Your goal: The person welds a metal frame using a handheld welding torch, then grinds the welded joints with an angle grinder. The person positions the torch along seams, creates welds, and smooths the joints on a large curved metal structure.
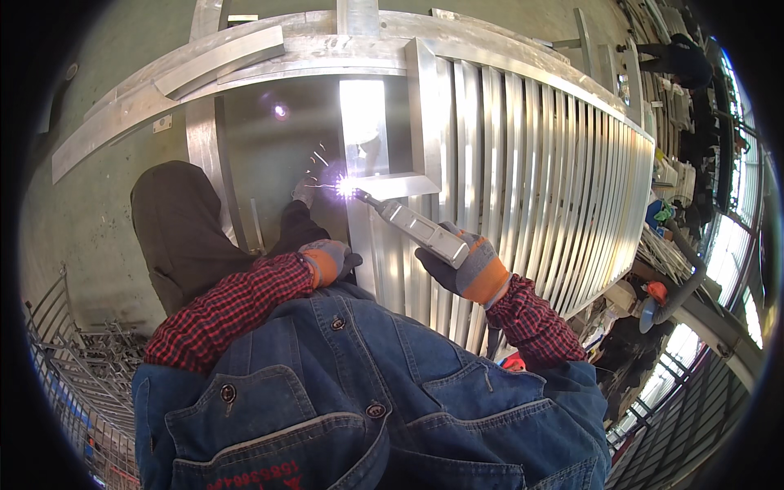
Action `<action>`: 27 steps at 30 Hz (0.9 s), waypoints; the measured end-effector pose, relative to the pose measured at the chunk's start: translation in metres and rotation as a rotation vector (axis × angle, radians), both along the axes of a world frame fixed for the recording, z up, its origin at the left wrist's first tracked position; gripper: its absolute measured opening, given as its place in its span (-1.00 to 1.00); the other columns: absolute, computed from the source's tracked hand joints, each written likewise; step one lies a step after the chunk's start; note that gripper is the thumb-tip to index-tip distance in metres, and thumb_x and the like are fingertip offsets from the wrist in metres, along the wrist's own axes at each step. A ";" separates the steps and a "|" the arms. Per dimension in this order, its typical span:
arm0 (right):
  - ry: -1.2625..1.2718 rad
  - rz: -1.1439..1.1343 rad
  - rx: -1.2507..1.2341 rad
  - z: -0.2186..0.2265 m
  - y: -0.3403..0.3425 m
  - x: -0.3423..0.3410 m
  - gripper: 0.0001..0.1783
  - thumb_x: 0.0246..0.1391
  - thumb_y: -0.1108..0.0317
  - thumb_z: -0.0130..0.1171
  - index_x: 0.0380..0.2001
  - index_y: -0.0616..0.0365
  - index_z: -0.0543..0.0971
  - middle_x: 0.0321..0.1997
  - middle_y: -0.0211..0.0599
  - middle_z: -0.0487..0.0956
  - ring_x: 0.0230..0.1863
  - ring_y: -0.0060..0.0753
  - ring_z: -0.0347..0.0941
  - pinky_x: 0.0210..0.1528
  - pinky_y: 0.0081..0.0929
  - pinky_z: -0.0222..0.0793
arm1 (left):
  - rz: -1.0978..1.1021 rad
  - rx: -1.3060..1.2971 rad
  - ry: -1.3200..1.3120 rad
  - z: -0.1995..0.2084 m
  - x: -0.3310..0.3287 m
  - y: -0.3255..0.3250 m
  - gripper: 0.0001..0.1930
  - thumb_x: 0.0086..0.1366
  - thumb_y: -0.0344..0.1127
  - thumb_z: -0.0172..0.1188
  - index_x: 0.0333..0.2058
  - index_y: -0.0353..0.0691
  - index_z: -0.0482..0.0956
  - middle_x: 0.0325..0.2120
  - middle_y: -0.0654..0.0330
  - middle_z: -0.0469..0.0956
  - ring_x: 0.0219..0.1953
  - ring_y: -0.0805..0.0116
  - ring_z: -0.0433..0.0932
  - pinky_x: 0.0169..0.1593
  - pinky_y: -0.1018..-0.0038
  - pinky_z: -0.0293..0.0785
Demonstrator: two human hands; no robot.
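Observation:
My right hand (469, 265), in a grey and orange glove, is closed round the rear of a grey, boxy welding gun (420, 233). The gun's narrow nozzle points up and left. At its tip a bright violet-white arc (345, 189) glows and throws sparks. The arc sits where the left end of a short aluminium crosspiece (398, 185) meets a long aluminium bar (365, 237). My left hand (325, 261), gloved alike, rests by my lap with its fingers curled; anything inside them is hidden. Glare hides the joint itself.
A slatted aluminium panel (539, 163) spreads to the right. Beyond it run long aluminium beams (310, 57) with a loose bar (220, 61) on top. My bent, dark-clothed knee (180, 220) is at left, near a metal rack (77, 376). Another person (682, 61) is at far right.

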State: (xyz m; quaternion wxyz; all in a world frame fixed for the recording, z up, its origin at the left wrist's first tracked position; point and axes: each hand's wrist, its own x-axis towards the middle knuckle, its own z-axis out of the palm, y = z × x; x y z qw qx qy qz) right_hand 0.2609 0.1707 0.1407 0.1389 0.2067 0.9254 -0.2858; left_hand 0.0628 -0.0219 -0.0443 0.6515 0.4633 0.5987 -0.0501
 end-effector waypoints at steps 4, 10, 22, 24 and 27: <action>0.003 0.021 -0.001 0.001 0.001 0.002 -0.66 0.27 0.18 0.43 0.03 0.08 0.71 -0.14 -0.11 0.69 -0.27 0.07 0.71 -0.26 -0.09 0.67 | 0.018 0.044 -0.003 -0.005 0.001 -0.003 -0.39 0.56 0.29 0.01 0.13 -0.08 0.77 0.11 -0.05 0.74 0.20 -0.17 0.66 0.30 0.05 0.54; 0.025 0.030 0.027 0.003 0.000 0.001 -0.79 0.38 0.15 0.25 -0.07 -0.03 0.70 -0.17 -0.15 0.67 -0.32 0.00 0.72 -0.33 -0.08 0.64 | -0.003 0.060 0.002 -0.009 0.002 -0.004 -0.38 0.57 0.30 0.00 0.13 -0.07 0.77 0.11 -0.04 0.74 0.20 -0.17 0.67 0.28 0.07 0.56; -0.066 -0.007 -0.004 0.002 0.000 0.006 -0.74 0.34 0.15 0.34 -0.03 0.03 0.70 -0.13 -0.13 0.68 -0.27 0.03 0.71 -0.26 -0.10 0.67 | -0.006 0.005 0.017 0.002 -0.001 0.001 -0.36 0.57 0.32 0.00 0.15 -0.10 0.75 0.13 -0.04 0.73 0.23 -0.13 0.66 0.32 0.08 0.53; -0.057 0.014 -0.007 0.004 0.000 0.006 -0.72 0.34 0.13 0.34 -0.03 0.06 0.69 -0.14 -0.10 0.68 -0.25 0.05 0.72 -0.23 -0.08 0.68 | -0.009 -0.017 0.008 0.003 -0.003 0.002 -0.33 0.56 0.34 -0.02 0.19 -0.09 0.74 0.17 -0.04 0.71 0.26 -0.14 0.64 0.34 0.08 0.51; -0.038 0.023 0.009 0.008 0.001 0.006 -0.71 0.40 0.07 0.24 -0.09 0.07 0.65 -0.20 -0.05 0.70 -0.27 0.10 0.74 -0.23 -0.01 0.67 | 0.002 -0.002 -0.001 0.006 -0.005 0.002 -0.34 0.56 0.33 -0.01 0.16 -0.10 0.76 0.15 -0.05 0.72 0.24 -0.15 0.65 0.33 0.07 0.52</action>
